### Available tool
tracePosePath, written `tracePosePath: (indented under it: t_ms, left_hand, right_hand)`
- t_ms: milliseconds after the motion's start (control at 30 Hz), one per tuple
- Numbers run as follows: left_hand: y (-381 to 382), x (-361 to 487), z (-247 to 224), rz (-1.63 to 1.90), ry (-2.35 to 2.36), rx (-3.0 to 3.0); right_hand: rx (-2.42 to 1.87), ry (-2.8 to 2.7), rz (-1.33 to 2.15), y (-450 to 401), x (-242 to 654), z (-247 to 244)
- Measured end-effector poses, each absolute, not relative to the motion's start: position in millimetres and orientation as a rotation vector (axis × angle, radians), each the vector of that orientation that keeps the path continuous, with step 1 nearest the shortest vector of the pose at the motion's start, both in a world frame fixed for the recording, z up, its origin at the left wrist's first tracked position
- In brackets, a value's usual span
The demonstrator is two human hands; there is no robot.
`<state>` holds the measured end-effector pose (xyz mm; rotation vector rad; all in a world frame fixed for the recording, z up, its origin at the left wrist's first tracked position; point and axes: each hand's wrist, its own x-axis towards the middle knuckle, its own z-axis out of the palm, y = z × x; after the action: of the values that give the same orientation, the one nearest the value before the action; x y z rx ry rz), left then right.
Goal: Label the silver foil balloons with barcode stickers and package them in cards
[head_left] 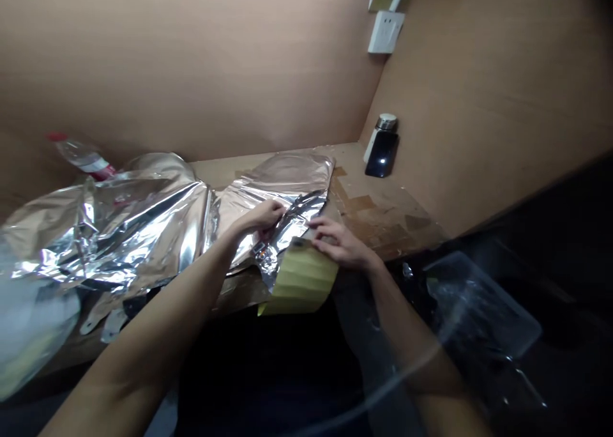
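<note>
Crumpled silver aluminium foil [119, 232] spreads across the wooden tabletop from the left to the middle. My left hand [261, 216] presses into a creased fold of the foil, its fingers closed on it. My right hand [340, 242] pinches the top edge of a yellow-green ribbed sheet [301, 280], close to the foil's torn edge. That sheet hangs over the front of the table, with its upper part under the foil and my right hand.
A plastic bottle with a red cap [81, 156] lies behind the foil. A black phone [382, 154] leans on a silver-capped bottle [385, 122] by the tan wall, below a white wall socket [385, 32]. A clear plastic sheet [479, 303] shows at the lower right.
</note>
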<state>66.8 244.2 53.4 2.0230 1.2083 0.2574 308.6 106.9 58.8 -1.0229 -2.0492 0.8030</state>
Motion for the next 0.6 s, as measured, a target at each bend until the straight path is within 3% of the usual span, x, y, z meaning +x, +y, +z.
tracePosePath:
  t_ms: [300, 600]
  left_hand:
    - [265.4, 103.1, 73.9, 0.260, 1.200, 2.189]
    - [279.5, 99.6, 75.1, 0.283, 1.258, 2.136]
  right_hand:
    - [-1.134, -2.418, 0.496, 168.1, 289.4, 34.2]
    - [-1.035, -2.406, 0.606, 145.1, 318.1, 48.0]
